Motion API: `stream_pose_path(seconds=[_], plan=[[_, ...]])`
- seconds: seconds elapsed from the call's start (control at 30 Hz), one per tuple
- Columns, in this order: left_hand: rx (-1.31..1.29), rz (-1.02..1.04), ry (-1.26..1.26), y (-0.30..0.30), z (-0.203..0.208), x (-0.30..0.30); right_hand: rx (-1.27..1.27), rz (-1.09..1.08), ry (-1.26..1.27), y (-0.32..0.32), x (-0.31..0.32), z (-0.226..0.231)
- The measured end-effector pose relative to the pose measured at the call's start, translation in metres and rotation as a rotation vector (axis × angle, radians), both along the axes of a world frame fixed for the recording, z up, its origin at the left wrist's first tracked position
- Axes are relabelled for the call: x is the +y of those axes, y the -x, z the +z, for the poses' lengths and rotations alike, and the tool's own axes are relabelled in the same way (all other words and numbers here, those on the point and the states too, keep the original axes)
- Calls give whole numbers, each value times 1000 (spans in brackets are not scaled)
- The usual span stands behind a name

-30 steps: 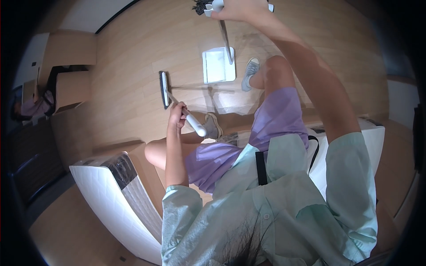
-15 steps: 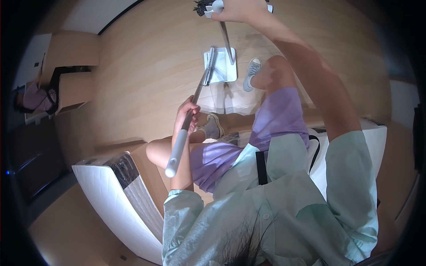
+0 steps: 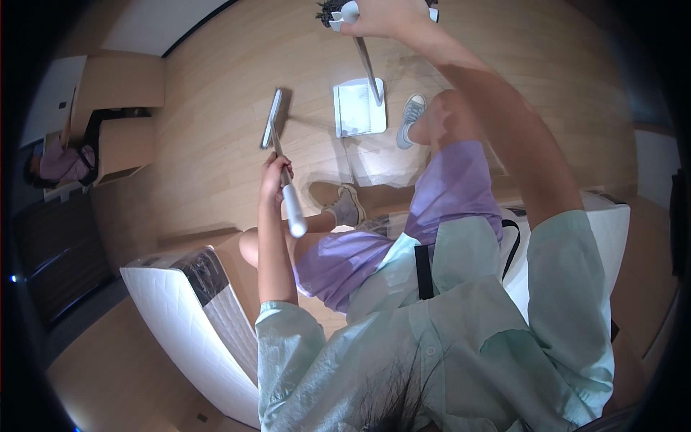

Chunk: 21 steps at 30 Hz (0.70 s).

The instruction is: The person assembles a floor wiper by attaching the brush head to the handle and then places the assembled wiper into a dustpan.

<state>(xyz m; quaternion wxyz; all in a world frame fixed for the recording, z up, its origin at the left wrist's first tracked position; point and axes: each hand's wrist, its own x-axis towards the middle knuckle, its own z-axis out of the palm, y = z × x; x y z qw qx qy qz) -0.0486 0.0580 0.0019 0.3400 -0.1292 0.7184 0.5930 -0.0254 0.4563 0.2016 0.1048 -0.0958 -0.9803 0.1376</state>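
My left hand (image 3: 275,176) is closed around the handle of a broom (image 3: 273,122), just below its white grip end. The long, narrow white-and-grey broom head points away from me at the left; whether it touches the floor I cannot tell. A white long-handled dustpan (image 3: 348,124) lies on the wooden floor in front of my feet, right of the broom. At the top edge my right hand (image 3: 392,18) is wrapped around the upper end of the dustpan's handle (image 3: 365,61). Dark, fringed material (image 3: 332,13) and white parts show beside that hand, partly cut off.
My sneakers (image 3: 412,111) stand near the dustpan, one on each side of its near end. White mattress-like pads (image 3: 180,324) flank my seat. At the far left another person (image 3: 65,160) is by a wooden cabinet (image 3: 126,147).
The broom head has moved left, out of the dustpan and over the floor beside it. My left hand has shifted left and slightly forward. My right hand and the dustpan stay nearly in place.
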Motion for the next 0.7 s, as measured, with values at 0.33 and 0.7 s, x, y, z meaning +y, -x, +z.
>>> stream_pose_path(seconds=[0.33, 0.7], plan=[[-161, -6, -77, -91, -37, 54, 45, 27, -48, 8, -3, 1], [-603, 269, -986, -57, 67, 6, 42, 22, -5, -2, -3, 2]])
